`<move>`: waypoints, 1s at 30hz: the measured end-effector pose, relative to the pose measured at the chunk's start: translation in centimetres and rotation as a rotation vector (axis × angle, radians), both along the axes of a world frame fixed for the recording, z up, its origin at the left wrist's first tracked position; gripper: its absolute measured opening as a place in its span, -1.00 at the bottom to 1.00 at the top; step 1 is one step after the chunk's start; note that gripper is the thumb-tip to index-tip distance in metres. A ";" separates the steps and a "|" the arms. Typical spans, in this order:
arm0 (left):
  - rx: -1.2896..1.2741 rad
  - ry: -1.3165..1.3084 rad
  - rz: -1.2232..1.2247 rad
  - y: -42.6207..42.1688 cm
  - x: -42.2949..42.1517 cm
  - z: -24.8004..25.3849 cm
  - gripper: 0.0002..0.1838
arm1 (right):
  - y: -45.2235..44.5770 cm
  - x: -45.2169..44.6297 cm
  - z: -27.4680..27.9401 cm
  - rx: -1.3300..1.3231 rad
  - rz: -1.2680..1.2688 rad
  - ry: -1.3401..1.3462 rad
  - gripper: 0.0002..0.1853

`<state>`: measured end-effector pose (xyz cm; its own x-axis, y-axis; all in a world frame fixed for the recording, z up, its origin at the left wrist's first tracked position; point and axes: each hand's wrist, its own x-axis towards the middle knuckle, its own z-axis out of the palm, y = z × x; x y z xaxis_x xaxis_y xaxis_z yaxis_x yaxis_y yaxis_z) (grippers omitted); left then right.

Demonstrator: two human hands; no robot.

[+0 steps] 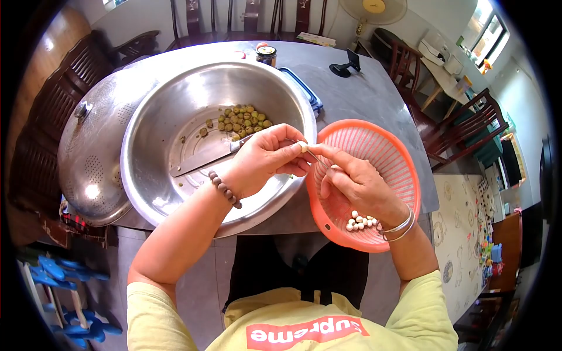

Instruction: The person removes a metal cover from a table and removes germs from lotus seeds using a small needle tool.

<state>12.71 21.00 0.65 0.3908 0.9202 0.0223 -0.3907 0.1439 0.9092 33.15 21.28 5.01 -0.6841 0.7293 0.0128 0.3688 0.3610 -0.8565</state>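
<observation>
My left hand (266, 158), with a beaded bracelet at the wrist, pinches a small white seed (302, 147) over the right rim of a wide steel basin (158, 128). My right hand (357, 178) meets it there, closed on a thin metal pick (319, 159) whose tip is at the seed. Inside the basin lie several green-brown seeds (243, 119) and a knife (205, 161), its handle partly hidden behind my left hand. Below my right hand, several white peeled seeds (360, 221) rest in an orange plastic basket (404, 169).
A perforated metal lid (96, 158) leans at the basin's left. Behind the basin are a jar (266, 55) and a blue-edged container (304, 88). A black stand (345, 65) is on the grey table (374, 93). Wooden chairs (468, 126) surround it.
</observation>
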 end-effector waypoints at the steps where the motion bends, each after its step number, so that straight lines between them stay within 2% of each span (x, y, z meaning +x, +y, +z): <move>1: 0.000 0.000 0.000 -0.1 0.0 0.1 -0.85 | -0.1 0.0 0.1 -0.011 -0.004 0.006 -0.54; 12: 0.125 0.137 0.000 -0.5 0.1 0.6 -0.88 | -0.4 0.3 -0.1 -0.006 0.001 0.008 -0.52; 21: 0.160 0.175 0.004 -0.5 0.0 0.5 -0.87 | -0.6 0.0 -0.6 -0.062 -0.007 0.006 -0.60; 24: 0.131 0.188 -0.002 -0.6 0.4 0.5 -0.87 | -0.9 -0.4 -0.5 -0.039 -0.047 -0.004 -0.65; 26: 0.143 0.162 0.021 -0.5 0.5 0.4 -0.87 | -0.9 -0.8 -0.5 0.231 -0.068 0.036 -0.67; 30: 0.142 0.050 0.051 -0.5 0.6 0.7 -0.86 | -1.0 -1.0 -0.3 0.189 -0.097 0.010 -0.66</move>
